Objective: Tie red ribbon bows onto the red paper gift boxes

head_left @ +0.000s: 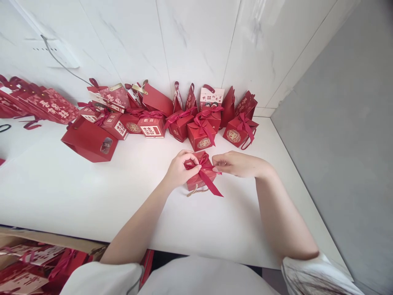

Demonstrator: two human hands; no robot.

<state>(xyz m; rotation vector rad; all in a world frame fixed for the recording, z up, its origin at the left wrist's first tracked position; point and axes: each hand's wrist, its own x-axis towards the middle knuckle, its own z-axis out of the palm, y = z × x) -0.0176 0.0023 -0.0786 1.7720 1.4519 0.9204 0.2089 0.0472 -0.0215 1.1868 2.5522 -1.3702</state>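
Note:
A small red gift box [201, 179] with a red ribbon bow [205, 164] sits on the white table [92, 196] in front of me. My left hand [180, 168] is closed, pinching the bow's left loop. My right hand [235, 163] is closed too, pinching the ribbon at the bow's right side. One ribbon tail [211, 186] hangs down over the box's front, and a gold cord [193, 191] trails from beneath the box.
Several finished red boxes with bows [201, 133] and red gift bags [89, 141] line the back by the white tiled wall. More red bags [46, 104] lie at far left. A cardboard carton with red packaging [37, 258] stands below the table's front edge.

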